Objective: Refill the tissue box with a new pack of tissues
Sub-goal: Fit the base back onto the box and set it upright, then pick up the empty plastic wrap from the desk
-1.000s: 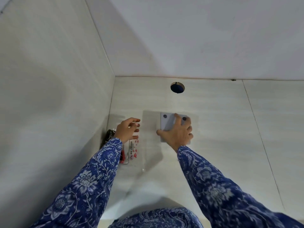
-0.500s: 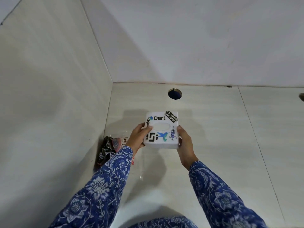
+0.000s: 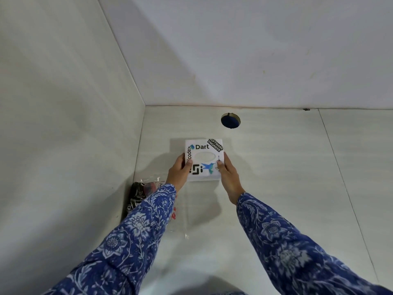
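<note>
1. the clear wrapper (image 3: 180,211) lies on the bench (image 3: 276,188) under the left sleeve, near the corner.
2. left hand (image 3: 179,171) and right hand (image 3: 228,174) clasp the tissue box (image 3: 204,160) by its sides.
3. a second ago its plain underside faced up; now the printed top with the oval slot shows, set down on the bench, so the refill looks about finished.
4. beyond is a round hole (image 3: 230,120).
</note>
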